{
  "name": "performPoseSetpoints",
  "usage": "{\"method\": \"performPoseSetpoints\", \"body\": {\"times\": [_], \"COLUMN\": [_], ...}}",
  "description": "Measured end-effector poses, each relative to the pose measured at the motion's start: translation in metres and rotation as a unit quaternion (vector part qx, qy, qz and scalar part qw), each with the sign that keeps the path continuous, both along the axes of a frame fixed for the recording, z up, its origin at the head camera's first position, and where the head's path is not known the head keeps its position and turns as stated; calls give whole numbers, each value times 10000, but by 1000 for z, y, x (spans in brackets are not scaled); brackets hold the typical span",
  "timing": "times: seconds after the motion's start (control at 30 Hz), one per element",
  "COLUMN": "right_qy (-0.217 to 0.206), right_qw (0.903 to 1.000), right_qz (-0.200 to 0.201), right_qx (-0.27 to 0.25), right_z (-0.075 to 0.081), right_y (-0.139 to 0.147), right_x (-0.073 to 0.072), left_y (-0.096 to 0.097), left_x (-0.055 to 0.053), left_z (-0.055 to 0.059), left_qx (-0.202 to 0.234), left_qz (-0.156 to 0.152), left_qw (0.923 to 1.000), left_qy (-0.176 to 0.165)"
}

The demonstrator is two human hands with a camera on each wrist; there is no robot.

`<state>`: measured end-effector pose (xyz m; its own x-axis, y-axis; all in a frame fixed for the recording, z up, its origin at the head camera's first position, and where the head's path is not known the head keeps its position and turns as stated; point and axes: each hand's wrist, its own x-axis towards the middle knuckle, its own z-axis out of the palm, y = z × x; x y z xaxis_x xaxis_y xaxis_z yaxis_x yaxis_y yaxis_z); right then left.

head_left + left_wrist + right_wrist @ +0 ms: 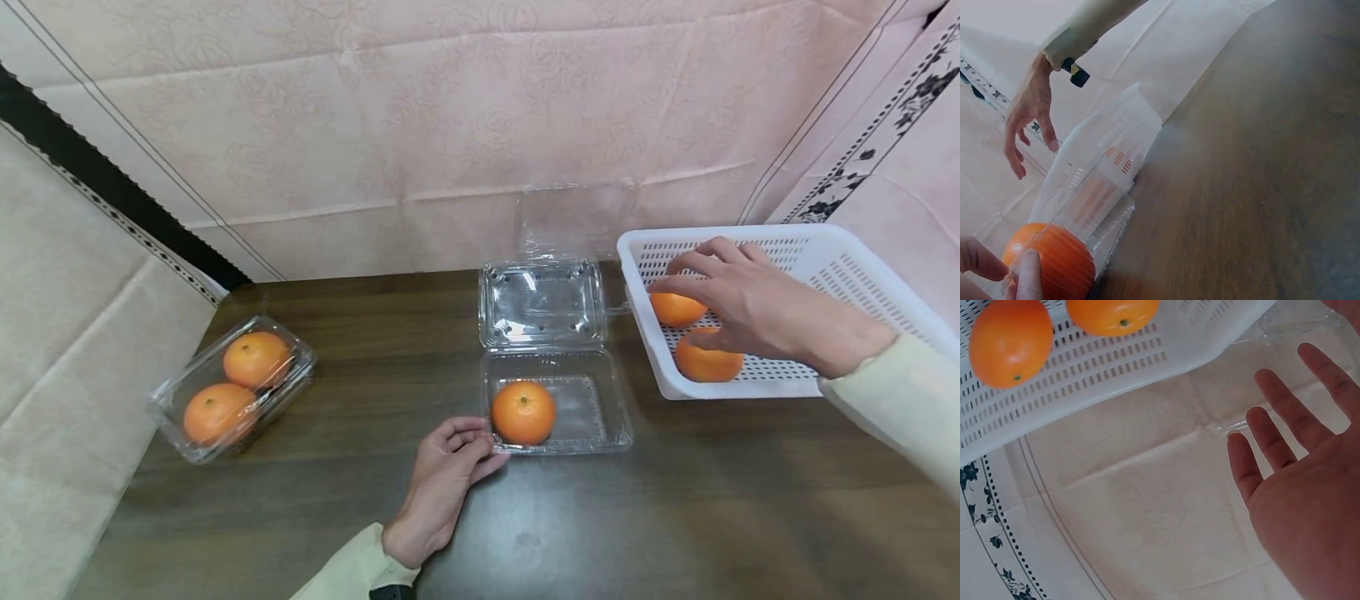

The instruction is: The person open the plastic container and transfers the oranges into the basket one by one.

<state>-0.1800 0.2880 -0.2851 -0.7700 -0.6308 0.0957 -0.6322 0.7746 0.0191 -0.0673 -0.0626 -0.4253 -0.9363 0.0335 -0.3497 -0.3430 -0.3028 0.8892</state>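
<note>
My left hand (442,487) pinches the front left corner of a clear plastic clamshell box (592,404), whose lid (540,308) lies folded back. One orange (523,412) sits in the left part of that box; the left wrist view shows the thumb and fingers (1030,275) close against this orange (1060,262). Over the white perforated basket (862,267) hovers my right hand (757,304), fingers spread and holding nothing. Below it, two oranges, a rear one (677,309) and a front one (705,360), lie in the basket, partly covered by the hand.
A closed clear box (288,392) with two oranges inside stands at an angle on the left of the brown wooden table (360,367). More clear plastic packaging (573,221) rises behind the open lid. Pink patterned cloth (450,125) hangs along the table's far edge.
</note>
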Motion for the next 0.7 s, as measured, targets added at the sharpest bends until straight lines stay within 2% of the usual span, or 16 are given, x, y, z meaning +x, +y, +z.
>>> {"method": "performPoseSetpoints", "body": {"times": [0.2, 0.37, 0.7], "right_qy": [40, 262, 408], "right_qw": [9999, 9991, 9973], "right_qz": [50, 308, 496], "right_qx": [97, 131, 361], "right_z": [2, -1, -7], "right_y": [-11, -21, -42], "right_x": [5, 6, 8], "left_y": [0, 0, 0], "left_x": [0, 1, 0], "left_z": [0, 1, 1], "left_qx": [1, 27, 6], "left_qz": [14, 2, -1], "left_qw": [10000, 10000, 10000], "left_qy": [-31, 9, -42]}}
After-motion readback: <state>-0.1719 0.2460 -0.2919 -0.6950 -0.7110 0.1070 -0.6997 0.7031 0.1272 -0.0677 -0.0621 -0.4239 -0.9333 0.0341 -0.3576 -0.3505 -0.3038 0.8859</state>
